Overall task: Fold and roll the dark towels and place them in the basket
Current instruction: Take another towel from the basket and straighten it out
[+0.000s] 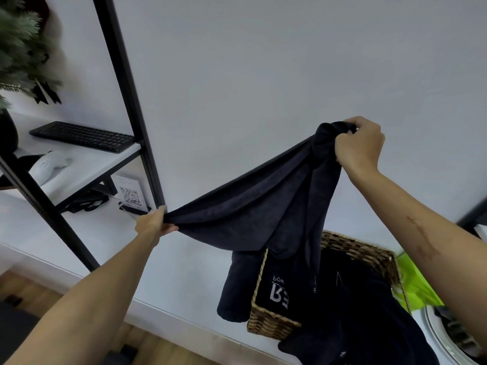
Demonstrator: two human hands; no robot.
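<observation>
A dark navy towel hangs stretched in the air in front of the white wall. My left hand pinches its lower left corner. My right hand grips the bunched upper end, higher and to the right. The towel's loose part droops down over a woven wicker basket at the lower right. More dark towels lie heaped in the basket, one with white lettering, and one hangs over its left wall.
A black metal shelf frame stands at the left, with a black keyboard on a white shelf and a QR-code card below. A green plant sits top left. A washing machine door and a lime-green cloth are at the lower right.
</observation>
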